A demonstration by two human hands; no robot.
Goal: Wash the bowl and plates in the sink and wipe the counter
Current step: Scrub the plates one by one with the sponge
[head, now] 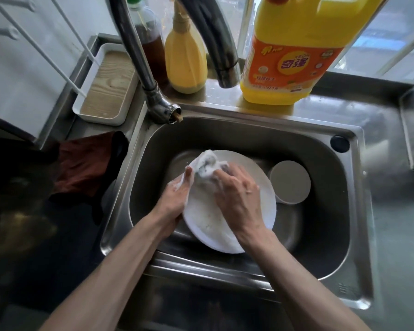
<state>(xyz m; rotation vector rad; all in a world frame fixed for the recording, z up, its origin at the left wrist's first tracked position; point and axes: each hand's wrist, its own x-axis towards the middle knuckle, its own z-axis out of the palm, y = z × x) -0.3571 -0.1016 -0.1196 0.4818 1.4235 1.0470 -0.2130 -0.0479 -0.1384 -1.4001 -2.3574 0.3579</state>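
Head view: wet steel counter [392,187] rings the sink [320,235].

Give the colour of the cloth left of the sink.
The cloth is dark reddish-brown; head view.

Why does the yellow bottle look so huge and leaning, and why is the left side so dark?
Head view: the wide-angle lens stretches things near the edges, so the yellow bottle and tap loom and lean; daylight comes from the window behind them, glinting on the sink rim, while the left counter sits in shadow.
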